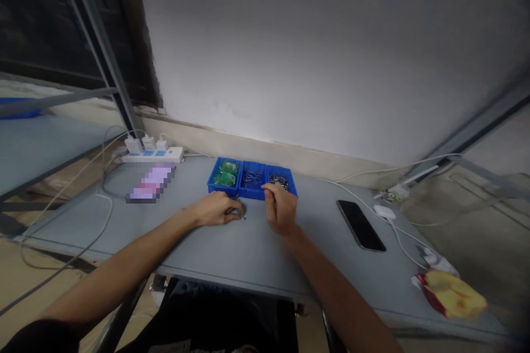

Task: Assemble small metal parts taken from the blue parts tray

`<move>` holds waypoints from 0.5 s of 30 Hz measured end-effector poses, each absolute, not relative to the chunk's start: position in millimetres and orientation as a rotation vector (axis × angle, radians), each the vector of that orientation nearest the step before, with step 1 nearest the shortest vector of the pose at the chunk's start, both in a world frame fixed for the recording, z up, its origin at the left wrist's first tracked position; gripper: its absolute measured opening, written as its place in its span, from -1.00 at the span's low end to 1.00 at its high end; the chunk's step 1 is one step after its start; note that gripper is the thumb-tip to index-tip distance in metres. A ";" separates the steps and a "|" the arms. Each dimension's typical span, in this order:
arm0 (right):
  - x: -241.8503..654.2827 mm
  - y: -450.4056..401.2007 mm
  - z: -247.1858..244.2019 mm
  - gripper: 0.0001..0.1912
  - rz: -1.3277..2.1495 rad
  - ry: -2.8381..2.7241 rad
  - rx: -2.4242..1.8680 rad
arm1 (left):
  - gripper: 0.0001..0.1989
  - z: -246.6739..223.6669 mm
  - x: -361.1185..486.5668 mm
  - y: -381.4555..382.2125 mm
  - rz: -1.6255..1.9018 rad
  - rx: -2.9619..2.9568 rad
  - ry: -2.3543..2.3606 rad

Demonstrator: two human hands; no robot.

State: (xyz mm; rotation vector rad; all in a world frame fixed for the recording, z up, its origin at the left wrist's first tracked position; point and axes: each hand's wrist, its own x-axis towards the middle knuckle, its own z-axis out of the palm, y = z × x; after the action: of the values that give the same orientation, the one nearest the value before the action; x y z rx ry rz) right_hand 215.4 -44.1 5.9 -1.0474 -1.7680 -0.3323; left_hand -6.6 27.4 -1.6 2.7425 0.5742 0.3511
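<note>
Left grip [215,209] curled, right grip [281,209] pinched, blue bins [253,164] of green packets [224,174], screws [252,178]

No readable text; power strip [152,155] maybe marked, too small to tell.

A small assembly workshop is indicated: a grey steel-framed counter [248,248] is set against a bare white plaster wall [331,55]. A three-compartment blue plastic parts tray [250,194] is laid on it, stocked with green-packed components [224,174] and metal screws [252,178], near a white power strip [152,155].
</note>
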 end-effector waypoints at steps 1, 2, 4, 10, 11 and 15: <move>213.2 -45.9 6.2 -0.70 -0.333 -1.802 -1.028 | -0.80 -2.6 -6.2 27.5 0.366 2.748 0.586; 211.0 -46.9 6.2 -0.70 -0.329 -1.844 -1.018 | -0.80 -3.5 -5.8 27.4 0.375 2.755 0.598; 207.8 -46.7 4.7 -0.70 -0.300 -1.955 -1.026 | -0.82 -5.3 -4.9 27.4 0.369 2.770 0.616; 206.6 -40.6 -4.3 -0.71 -0.243 -2.327 -1.066 | -0.82 -11.8 -3.3 28.2 0.365 2.807 0.689; 206.3 -40.1 -5.9 -0.72 -0.240 -2.364 -1.073 | -0.81 -12.7 -3.3 28.3 0.361 2.819 0.700; 203.6 -38.5 -12.1 -0.79 -0.288 -2.456 -1.204 | -0.82 -13.3 -3.1 27.6 0.363 2.844 0.683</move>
State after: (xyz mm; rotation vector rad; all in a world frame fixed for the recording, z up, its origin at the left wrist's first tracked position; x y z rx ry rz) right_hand 203.6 -38.5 -12.1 -1.2043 -2.4560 -0.2881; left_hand -3.1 27.6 -13.3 2.8440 0.6834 0.3625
